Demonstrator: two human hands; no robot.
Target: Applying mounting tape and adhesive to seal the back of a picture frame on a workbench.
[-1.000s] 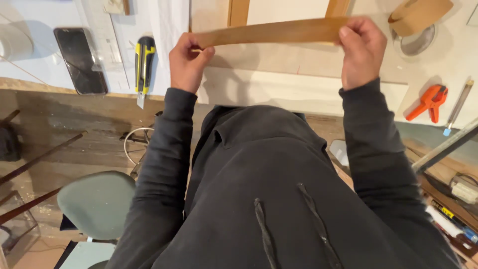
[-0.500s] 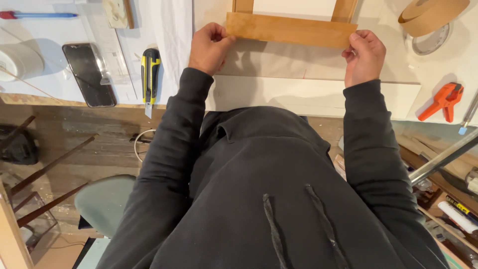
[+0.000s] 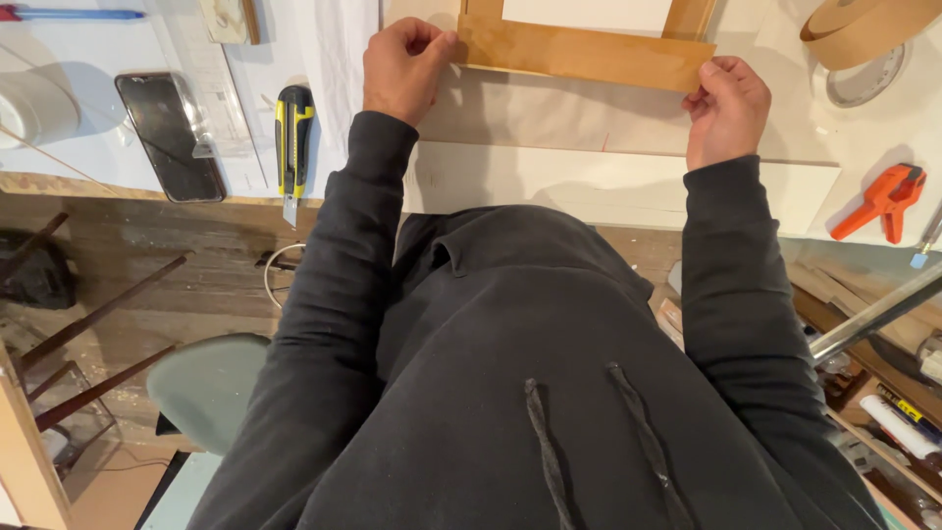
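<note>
A brown strip of paper tape (image 3: 587, 53) lies across the near edge of a white panel (image 3: 589, 14) that has brown tape strips along its sides. My left hand (image 3: 402, 69) pinches the strip's left end. My right hand (image 3: 728, 106) pinches its right end. Both hands hold the strip flat against the pale work surface (image 3: 549, 118). My black sleeves and hooded top fill the lower part of the view.
A roll of brown tape (image 3: 863, 27) sits at the top right, an orange clamp (image 3: 883, 201) at the right edge. A yellow and black utility knife (image 3: 292, 147), a dark phone (image 3: 169, 133) and a clear ruler (image 3: 211, 88) lie left. A green chair (image 3: 211, 383) stands below.
The strip was held up between both hands, then came down onto the panel's near edge. My hands have moved further apart along it.
</note>
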